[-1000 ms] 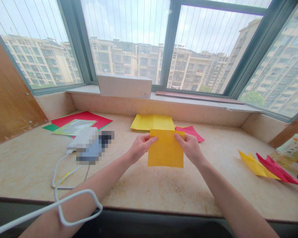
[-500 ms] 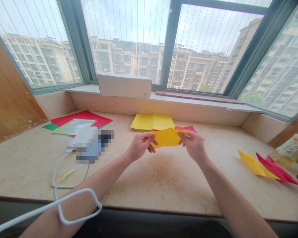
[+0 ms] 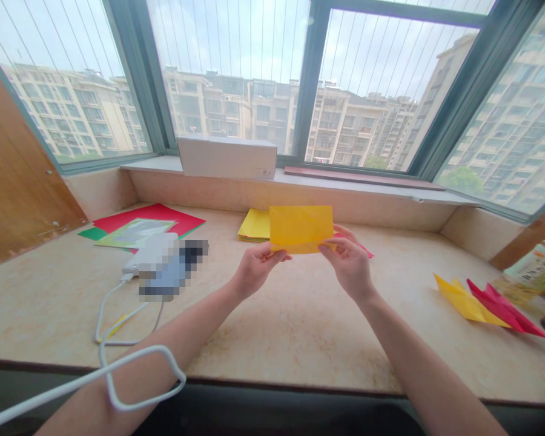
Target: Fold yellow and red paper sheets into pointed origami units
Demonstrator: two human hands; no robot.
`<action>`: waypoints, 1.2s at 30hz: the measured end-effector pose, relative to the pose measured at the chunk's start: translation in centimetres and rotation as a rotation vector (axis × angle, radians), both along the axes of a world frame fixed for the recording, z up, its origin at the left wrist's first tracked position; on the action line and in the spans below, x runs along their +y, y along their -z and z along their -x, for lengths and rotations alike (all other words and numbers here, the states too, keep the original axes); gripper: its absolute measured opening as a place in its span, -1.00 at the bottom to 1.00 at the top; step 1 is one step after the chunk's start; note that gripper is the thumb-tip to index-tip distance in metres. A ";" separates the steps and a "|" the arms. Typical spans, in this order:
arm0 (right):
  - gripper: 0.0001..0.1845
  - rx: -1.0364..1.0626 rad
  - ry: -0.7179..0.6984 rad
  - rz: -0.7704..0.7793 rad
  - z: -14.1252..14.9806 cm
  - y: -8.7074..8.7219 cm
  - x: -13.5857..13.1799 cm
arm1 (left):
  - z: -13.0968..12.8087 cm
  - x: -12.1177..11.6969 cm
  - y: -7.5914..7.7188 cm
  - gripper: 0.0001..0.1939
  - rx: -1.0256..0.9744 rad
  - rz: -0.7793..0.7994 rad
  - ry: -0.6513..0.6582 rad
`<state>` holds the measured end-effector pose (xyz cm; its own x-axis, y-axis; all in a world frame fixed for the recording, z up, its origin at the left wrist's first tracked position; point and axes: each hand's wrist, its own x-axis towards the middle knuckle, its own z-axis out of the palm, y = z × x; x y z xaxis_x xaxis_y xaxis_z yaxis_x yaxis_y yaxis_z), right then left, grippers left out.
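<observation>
Both my hands hold one yellow paper sheet in the air above the stone counter. My left hand pinches its lower left edge, and my right hand pinches its lower right edge. The sheet stands upright with its free edge up. Behind it on the counter lies a stack of yellow paper, partly hidden, and a red sheet peeks out past my right hand.
Red, green and printed sheets lie at the back left. A blurred white device with white cables sits to the left. Folded yellow and red paper shapes lie at the right. A white box stands on the windowsill.
The yellow sheet hung down from my fingers a second ago; it has been swung up and away and now stands above my hands.
</observation>
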<state>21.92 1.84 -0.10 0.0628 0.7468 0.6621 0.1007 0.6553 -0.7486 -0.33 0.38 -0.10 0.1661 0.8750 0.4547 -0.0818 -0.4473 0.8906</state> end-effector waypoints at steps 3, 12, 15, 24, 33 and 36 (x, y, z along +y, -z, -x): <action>-0.77 0.054 -0.029 -0.002 0.2 0.2 0.2 | -0.2 -0.1 -0.1 -0.50 -0.115 0.066 -0.002; -0.01 0.104 -0.229 0.248 0.7 -0.3 -0.7 | 0.3 0.0 -0.3 -0.53 -0.016 0.192 0.041; -0.24 0.115 -0.260 0.346 0.6 -0.5 -0.8 | 0.2 0.1 0.0 -0.65 0.040 0.205 0.081; -0.75 -0.025 -0.197 0.380 -0.2 0.2 -0.4 | 0.2 -0.3 -0.3 -0.58 -0.045 0.275 0.101; -0.65 -0.226 -0.142 0.151 -0.2 0.8 -0.6 | 0.4 -0.1 -0.2 -0.43 -0.227 0.373 0.091; -0.65 -0.301 -0.182 0.143 -0.1 0.9 -0.8 | 0.5 0.0 -0.2 -0.46 -0.140 0.415 0.050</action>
<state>22.04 1.01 -1.01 -0.2609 0.8141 0.5189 0.2218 0.5737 -0.7885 -0.87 0.35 0.09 0.1743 0.9808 0.0873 -0.2266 -0.0463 0.9729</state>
